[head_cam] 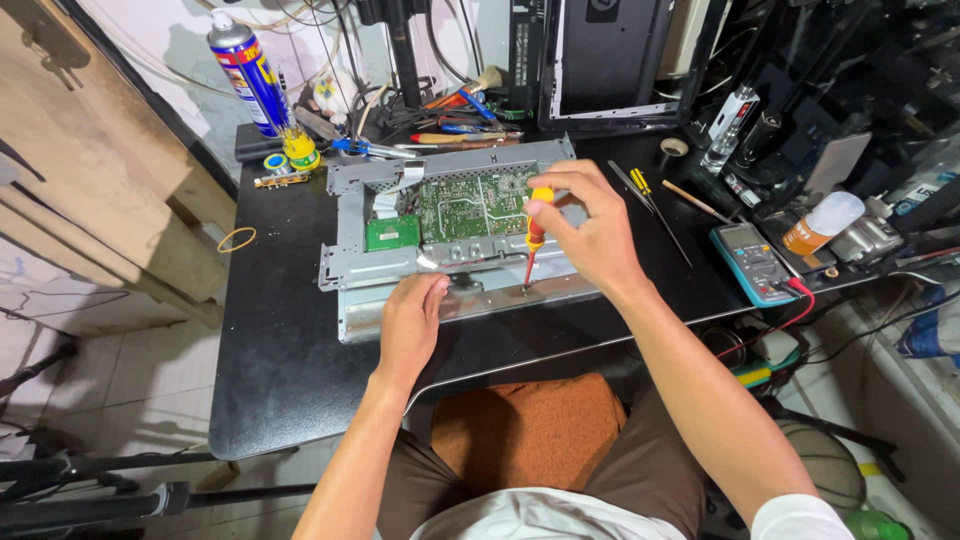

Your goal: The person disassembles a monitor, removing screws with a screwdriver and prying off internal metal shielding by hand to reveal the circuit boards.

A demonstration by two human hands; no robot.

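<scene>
The right hand [585,225] was clenched around the yellow top of a red-and-yellow screwdriver [535,232], held nearly upright; its tip stood on the lower edge of a grey metal chassis [350,250], directly below the grip. The left hand [412,320] lay released and flat on that same lower edge, fingers pressing the metal, just to the near-left of the screwdriver's tip; it held nothing. Just beyond the grip, a green circuit board [470,200] sat in the chassis, with a smaller green board [392,233] further left of it. The chassis rested on a black table [280,360]. Well beyond the left hand stood a blue-and-yellow spray can [250,75]; out past the right wrist lay a teal multimeter [752,262], with two loose screwdrivers [645,195] between it and the grip.
</scene>
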